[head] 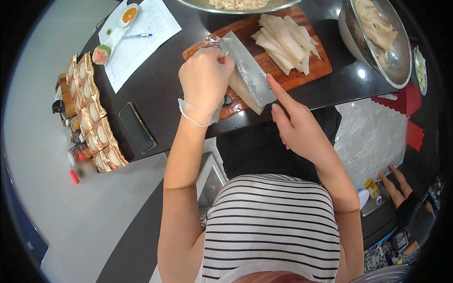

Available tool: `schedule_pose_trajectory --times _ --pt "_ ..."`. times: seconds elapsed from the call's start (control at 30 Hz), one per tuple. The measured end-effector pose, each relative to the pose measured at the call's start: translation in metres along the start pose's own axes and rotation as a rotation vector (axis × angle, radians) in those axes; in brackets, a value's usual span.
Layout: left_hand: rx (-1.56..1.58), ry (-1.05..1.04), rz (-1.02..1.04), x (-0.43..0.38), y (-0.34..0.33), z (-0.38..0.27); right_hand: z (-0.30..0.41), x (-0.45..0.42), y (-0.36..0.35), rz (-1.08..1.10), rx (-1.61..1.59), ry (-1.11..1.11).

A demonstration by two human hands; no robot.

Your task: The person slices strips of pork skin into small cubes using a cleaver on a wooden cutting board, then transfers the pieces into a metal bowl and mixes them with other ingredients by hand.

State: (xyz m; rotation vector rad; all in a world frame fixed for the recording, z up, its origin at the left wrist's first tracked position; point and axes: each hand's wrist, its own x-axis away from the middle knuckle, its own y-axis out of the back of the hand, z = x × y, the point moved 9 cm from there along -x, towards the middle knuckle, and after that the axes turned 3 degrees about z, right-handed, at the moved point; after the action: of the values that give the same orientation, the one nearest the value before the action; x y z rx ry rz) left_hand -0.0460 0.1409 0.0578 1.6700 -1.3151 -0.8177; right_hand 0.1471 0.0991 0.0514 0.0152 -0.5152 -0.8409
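A cleaver [247, 70] with a broad steel blade lies slantwise over a wooden cutting board [254, 58]. My right hand [299, 123] is bare and closed about its handle, which is hidden; the index finger stretches along the blade's heel. Wet pale flecks cling to the blade. My left hand [207, 72], in a clear plastic glove, is curled over a long pale slab of food [246, 93] just left of the blade. Its fingertips are hidden beneath the knuckles. On the board's right side rests a pile of flat pale strips [285, 44].
A metal bowl [244, 10] of diced pale pieces stands beyond the board. Right of it is a perforated metal colander [403, 70] with larger pale pieces. At left lie a phone [138, 127], written paper [141, 49], a pen [139, 35], a cut guava [101, 54] and gold packets [93, 109].
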Motion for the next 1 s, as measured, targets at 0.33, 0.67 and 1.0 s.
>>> schedule_pose_trajectory --times 0.33,0.67,1.0 --pt "0.63 0.241 0.047 0.003 0.032 0.048 -0.026 0.061 0.059 -0.102 -0.405 -0.153" --pt "0.714 -0.525 0.192 -0.053 0.095 -0.153 -0.075 0.063 0.059 -0.136 -0.551 -0.109" --pt "0.305 -0.751 0.425 -0.058 0.02 -0.314 -0.076 0.064 0.061 -0.086 -0.587 0.0"
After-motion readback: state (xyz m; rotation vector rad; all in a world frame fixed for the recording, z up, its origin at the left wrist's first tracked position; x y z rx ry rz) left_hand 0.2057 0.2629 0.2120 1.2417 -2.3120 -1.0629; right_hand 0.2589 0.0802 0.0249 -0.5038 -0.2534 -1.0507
